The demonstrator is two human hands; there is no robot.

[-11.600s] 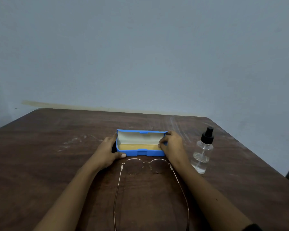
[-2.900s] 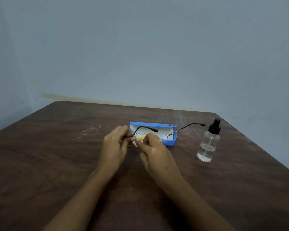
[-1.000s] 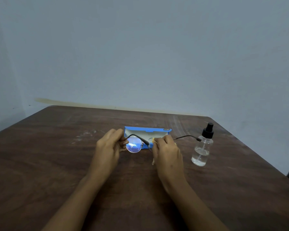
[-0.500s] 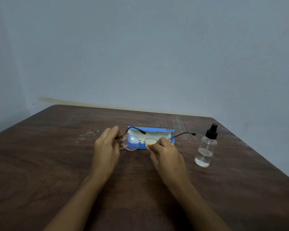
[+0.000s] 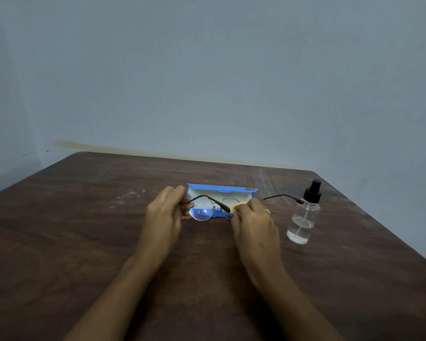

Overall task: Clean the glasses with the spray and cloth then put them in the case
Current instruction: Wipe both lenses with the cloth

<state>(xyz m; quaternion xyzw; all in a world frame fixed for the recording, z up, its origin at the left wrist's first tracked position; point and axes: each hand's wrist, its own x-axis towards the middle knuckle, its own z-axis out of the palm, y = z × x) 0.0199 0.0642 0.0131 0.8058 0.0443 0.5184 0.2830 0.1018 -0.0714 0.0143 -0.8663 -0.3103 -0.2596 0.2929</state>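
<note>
Both forearms reach in from the near edge. Left hand [image 5: 166,212] pinches the glasses [image 5: 213,207] at the left rim; right hand [image 5: 253,217] is closed on the yellow cloth [image 5: 234,207], now on the right lens. A sec ago the specs were tilted w/ glare, so wiping's prob mid-way. Thin round wire frame, soft cloth, held just above the table. Behind: open blue hard case [image 5: 221,191]; clear spray bottle [image 5: 303,215] off to the right on the scuffed wood table [image 5: 84,242].

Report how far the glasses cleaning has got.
Done: the blue case lies open on the table. In hand: the left hand holds the glasses while the right hand rubs a lens with the yellow cloth. Left: finishing the wipe, folding them and casing them. The spray bottle stands untouched.
</note>
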